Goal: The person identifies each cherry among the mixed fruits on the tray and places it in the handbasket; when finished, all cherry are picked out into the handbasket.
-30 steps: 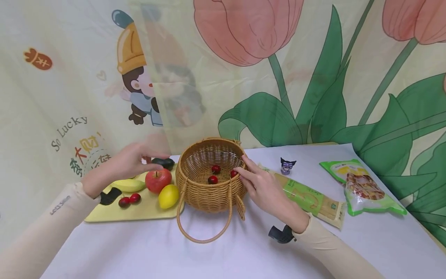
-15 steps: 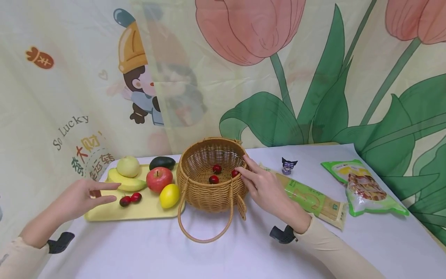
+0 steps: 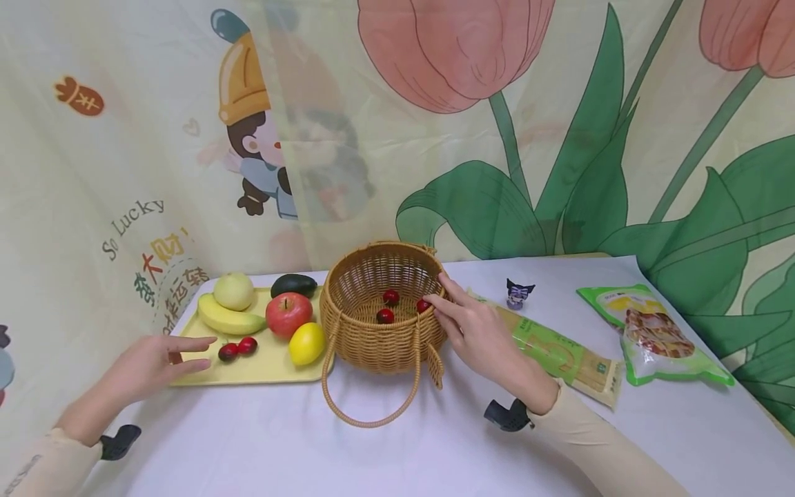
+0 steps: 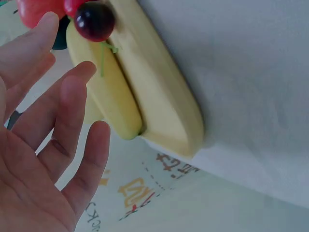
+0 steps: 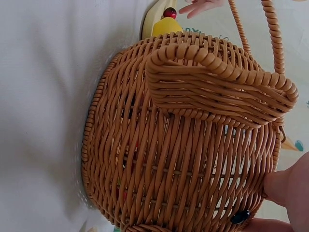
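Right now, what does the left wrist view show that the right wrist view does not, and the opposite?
Only the left wrist view clearly shows the banana and apple. Only the right wrist view shows the basket, lemon and right hand. Both show the left hand, tray, at least one cherry, the table and backdrop.

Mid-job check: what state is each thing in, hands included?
Basket: upright, open-topped, three cherries inside
Handle: folded down in front
Right hand: gripping the basket
Tray: lying flat, holding fruit
Left hand: empty, held near the tray
Figurine: standing upright
Long packet: lying flat, seal unclear
Green-edged bag: lying flat, seal unclear
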`<state>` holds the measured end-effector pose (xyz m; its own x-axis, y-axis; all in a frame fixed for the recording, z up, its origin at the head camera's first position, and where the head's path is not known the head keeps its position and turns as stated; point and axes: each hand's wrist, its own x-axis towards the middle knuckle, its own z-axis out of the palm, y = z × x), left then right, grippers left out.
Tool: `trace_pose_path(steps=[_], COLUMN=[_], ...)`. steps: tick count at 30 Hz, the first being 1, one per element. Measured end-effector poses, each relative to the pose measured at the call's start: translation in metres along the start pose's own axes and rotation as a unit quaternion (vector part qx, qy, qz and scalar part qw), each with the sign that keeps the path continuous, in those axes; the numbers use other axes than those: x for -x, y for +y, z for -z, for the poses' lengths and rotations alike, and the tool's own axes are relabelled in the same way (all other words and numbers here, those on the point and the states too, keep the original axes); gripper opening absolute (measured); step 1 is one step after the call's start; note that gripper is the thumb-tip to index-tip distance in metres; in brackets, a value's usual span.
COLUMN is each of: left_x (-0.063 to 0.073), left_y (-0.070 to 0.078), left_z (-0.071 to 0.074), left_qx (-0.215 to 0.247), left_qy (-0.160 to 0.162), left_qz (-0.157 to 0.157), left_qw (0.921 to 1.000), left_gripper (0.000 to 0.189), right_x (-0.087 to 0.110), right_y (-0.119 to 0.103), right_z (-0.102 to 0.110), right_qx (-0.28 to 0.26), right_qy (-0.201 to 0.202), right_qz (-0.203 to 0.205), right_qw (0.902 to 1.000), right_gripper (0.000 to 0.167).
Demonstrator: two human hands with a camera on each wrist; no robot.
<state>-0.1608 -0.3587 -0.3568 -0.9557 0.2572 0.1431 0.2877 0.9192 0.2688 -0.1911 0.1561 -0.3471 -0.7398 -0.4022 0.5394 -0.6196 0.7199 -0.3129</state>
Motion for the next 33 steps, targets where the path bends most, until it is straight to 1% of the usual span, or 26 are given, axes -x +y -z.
trace_pose_path(steps=[6,10,16,22,28,33], left_x=[-0.005,-0.007,-0.011,-0.014,-0.015,-0.014], left_y=[0.002,0.004,0.009,0.011,0.012,0.012], left_z=[-0.011,-0.019,-0.025,-0.026,-0.026,-0.028], left_qx=[0.0,-0.01,-0.017,-0.015,-0.014,-0.011], left_qy=[-0.041,-0.05,-0.044,-0.025,-0.022,-0.025], left_qz=[0.036,0.05,0.064,0.053,0.054,0.061], left_qw=[0.9985,0.9974,0.9968,0.9982,0.9982,0.9978], left_gripper=[0.05,0.054,0.052,0.046,0.045,0.046], right_x=[0.0,0.0,0.0,-0.002,-0.002,-0.001], right_y=[0.0,0.0,-0.002,-0.001,0.0,0.0], right_z=[0.0,0.0,0.0,0.0,0.0,0.0], right_qx=[-0.001,0.002,-0.001,-0.003,0.0,-0.001], right_qy=[-0.005,-0.006,-0.009,-0.003,0.005,0.002], right_qz=[-0.002,-0.002,-0.005,-0.002,0.006,0.0], right_qw=[1.0,1.0,0.9999,1.0,1.0,1.0], right_gripper=[0.034,0.034,0.034,0.033,0.033,0.033])
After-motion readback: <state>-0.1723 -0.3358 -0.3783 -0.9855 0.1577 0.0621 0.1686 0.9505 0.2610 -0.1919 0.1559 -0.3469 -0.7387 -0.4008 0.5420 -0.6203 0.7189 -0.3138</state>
